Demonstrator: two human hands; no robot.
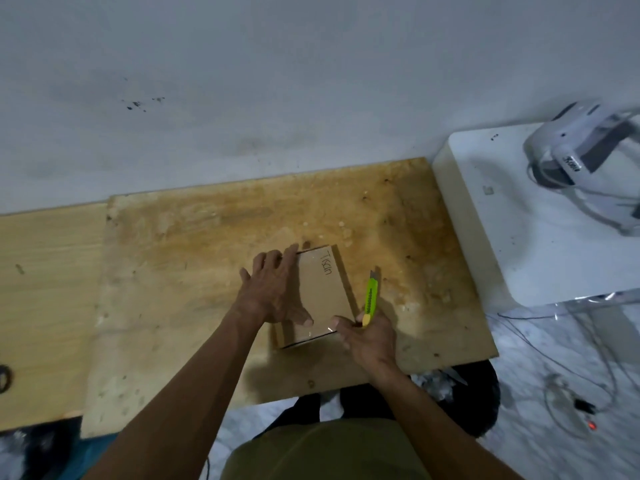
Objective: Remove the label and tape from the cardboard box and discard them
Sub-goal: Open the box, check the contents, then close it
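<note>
A small brown cardboard box [323,292] with handwriting on top lies on a stained plywood board [194,271]. My left hand [273,289] lies flat on the box's left side, fingers spread. My right hand [369,336] is at the box's near right corner and holds a green and yellow utility knife [371,296], whose blade points away from me along the box's right edge. Its thumb and forefinger pinch at a shiny strip of clear tape [323,329] on the near edge of the box. No label is visible.
A white table [519,244] at the right carries a white headset [585,164]. Thin cables [588,393] run over the marble floor at the right. A black bag with crumpled scraps [460,393] sits below the board's near edge. A pale wooden board [45,299] lies at the left.
</note>
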